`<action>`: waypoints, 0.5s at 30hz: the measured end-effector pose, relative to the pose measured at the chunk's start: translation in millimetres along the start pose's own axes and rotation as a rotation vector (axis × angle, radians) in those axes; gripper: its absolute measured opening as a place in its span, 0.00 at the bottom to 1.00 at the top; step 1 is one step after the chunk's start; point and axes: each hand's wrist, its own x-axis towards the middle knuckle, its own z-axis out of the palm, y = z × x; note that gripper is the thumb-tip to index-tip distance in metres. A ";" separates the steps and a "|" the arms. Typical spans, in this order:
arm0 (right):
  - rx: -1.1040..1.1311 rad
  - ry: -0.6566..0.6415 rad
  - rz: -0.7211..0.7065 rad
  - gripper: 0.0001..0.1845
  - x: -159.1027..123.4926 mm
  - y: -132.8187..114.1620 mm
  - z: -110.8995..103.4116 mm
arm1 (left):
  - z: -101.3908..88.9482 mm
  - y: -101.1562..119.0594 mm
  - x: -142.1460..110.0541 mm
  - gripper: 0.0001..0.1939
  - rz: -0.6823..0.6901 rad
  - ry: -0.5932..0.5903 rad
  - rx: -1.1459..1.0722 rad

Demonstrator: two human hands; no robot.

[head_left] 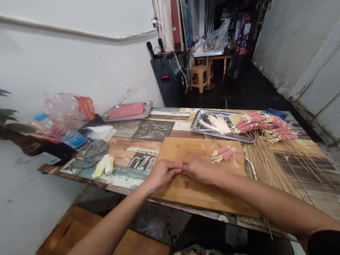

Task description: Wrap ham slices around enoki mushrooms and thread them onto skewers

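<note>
Over the left part of the wooden cutting board, my left hand and my right hand meet with fingertips pinched together. Between them shows a bit of pink meat slice, mostly hidden by the fingers. Behind my right hand, pink meat rolls with white enoki ends lie side by side on the board. Beyond the board, a metal tray holds loose enoki mushrooms. Skewered meat rolls are piled at the tray's right end.
Bamboo skewers spread across the table's right side. At the back left stands a tray with a pink meat slab. A grey cloth, cabbage pieces, a plastic bottle and a dark bottle occupy the left end.
</note>
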 end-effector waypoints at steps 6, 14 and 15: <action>0.189 -0.163 0.019 0.14 14.6 12.4 -9.5 | 12.1 3.1 -14.3 0.09 0.059 0.224 0.141; 0.349 -0.311 0.125 0.14 33.8 24.9 -14.2 | 22.2 9.1 -28.3 0.10 0.325 0.374 0.546; 0.360 -0.317 0.130 0.15 34.5 24.9 -15.0 | 22.0 8.6 -27.2 0.09 0.321 0.373 0.525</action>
